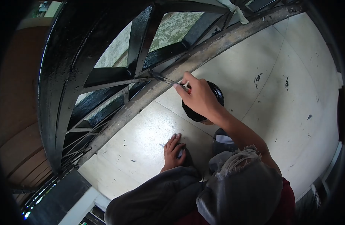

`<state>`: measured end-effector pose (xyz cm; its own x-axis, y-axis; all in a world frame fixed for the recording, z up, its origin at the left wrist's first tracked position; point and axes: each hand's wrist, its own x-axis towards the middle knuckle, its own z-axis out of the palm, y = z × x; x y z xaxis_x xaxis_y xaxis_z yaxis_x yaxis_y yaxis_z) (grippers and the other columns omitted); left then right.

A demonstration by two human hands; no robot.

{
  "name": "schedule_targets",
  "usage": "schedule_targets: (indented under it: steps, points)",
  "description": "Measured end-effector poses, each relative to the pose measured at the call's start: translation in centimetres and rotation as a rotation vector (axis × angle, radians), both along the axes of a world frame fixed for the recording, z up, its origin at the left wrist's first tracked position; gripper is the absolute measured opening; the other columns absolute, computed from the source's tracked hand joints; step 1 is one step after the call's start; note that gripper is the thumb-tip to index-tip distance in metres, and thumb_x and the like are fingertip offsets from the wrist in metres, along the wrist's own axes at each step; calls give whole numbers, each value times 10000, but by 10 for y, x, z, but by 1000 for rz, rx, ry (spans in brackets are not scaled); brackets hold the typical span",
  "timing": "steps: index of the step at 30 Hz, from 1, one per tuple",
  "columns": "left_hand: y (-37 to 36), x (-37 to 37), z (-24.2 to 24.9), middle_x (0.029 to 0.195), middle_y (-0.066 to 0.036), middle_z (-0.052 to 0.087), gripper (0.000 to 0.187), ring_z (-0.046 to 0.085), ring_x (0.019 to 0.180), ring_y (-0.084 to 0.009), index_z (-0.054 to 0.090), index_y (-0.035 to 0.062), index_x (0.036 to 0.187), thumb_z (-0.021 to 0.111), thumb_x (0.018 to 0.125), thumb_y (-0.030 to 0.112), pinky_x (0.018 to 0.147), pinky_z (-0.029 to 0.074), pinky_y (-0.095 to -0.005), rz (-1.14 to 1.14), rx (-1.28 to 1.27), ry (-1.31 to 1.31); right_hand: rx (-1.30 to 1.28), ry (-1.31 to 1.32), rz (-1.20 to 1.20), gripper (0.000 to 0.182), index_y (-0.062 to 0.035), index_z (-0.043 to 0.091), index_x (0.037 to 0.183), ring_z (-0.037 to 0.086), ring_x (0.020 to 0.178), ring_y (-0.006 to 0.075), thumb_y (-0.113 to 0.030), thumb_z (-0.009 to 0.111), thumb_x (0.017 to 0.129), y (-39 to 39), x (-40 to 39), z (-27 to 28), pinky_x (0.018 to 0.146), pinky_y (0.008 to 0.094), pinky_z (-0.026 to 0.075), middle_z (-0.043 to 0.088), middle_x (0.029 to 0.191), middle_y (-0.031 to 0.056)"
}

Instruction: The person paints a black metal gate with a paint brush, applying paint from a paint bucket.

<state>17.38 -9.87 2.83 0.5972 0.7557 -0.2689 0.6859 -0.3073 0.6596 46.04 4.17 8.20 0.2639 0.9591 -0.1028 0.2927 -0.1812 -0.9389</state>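
The person's right hand (200, 93) is closed around a slim, dark, long-handled brush (167, 79), which lies ahead and to the left of it. The brush's long axis slants from the fingers to a joint low in a glossy black metal railing (137, 43); that hand is much the nearer. The left hand (173, 152) hangs by the knee, fingers loosely curled (a pale patch shows by the thumb, so whether it grips anything cannot be told). Counted: one brush, one railing, and one round black container (191, 113), partly beneath the right forearm and hand.
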Motion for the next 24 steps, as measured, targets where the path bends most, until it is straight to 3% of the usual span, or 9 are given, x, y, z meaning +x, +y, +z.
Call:
schedule_targets:
  steps: [2,8,10,14,16,18,24]
  points:
    - [0,2,1,1489,-138,521,293,420,1422,-351,717,98,1052,690,761,119,1119,327,-480,14,14,-1,-87,47,-9,242,-2,545,928,661,599,406,-207,674,937,-11,9,7,541,429,495,598,576,200]
    - [-2,-1,-3,1508,-129,499,285,402,1436,-339,703,88,1054,690,775,142,1134,308,-508,8,-1,-8,16,13,-45,255,11,545,931,648,620,436,-200,687,924,20,10,-2,543,428,492,600,594,221]
    - [-1,1,-3,1505,-128,503,286,406,1434,-339,704,88,1056,691,775,143,1134,308,-508,8,5,-9,-27,-42,40,248,8,548,936,652,634,437,-195,689,919,12,6,3,552,444,492,611,615,227]
    - [-2,1,-1,1503,-125,506,289,408,1432,-340,706,90,1059,692,776,146,1134,306,-510,23,-7,-2,-165,7,-7,225,-1,552,943,661,658,441,-185,679,919,-1,18,13,582,465,500,636,646,225]
    - [-4,-1,-2,1503,-125,505,289,406,1433,-340,707,91,1059,693,776,148,1133,306,-511,23,-8,1,-136,9,-27,224,-1,554,941,663,678,451,-187,677,922,12,12,9,592,482,500,638,655,235]
    - [-2,0,-4,1504,-125,503,289,405,1434,-339,707,92,1058,693,776,150,1132,306,-511,20,5,-2,60,-8,-12,225,6,552,936,660,676,459,-184,673,926,24,4,0,584,488,497,632,650,244]
    - [-1,1,-1,1484,-137,528,311,425,1420,-344,718,101,1068,692,760,135,1120,323,-491,26,-10,15,-204,45,38,219,28,537,925,657,710,480,-161,647,944,11,17,29,620,522,496,622,659,276]
